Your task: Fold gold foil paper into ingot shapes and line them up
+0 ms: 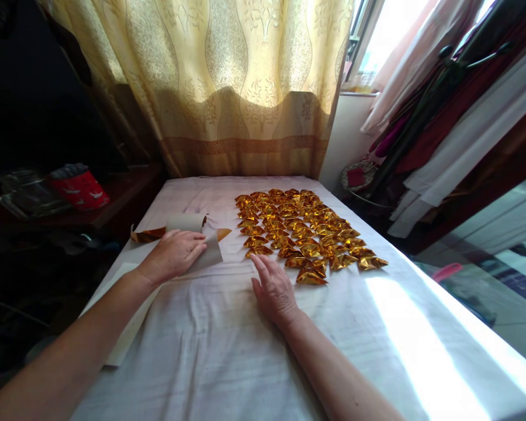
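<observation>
Rows of shiny gold folded foil-paper ingots cover the right half of the table. On the left lie loose foil-paper sheets, gold on one side and pale grey on the other, one of them curled into a roll. My left hand rests on these sheets with its fingers stretched out; its thumb is hidden. Fingers extended, my right hand is at the near left corner of the rows. Its fingertips are at the closest ingot, and whether they touch it I cannot tell.
A white cloth covers the table. Under my left forearm lies a long pale strip. Beyond the table hangs a yellow curtain. A red container stands on a dark cabinet at left; clothes hang at right.
</observation>
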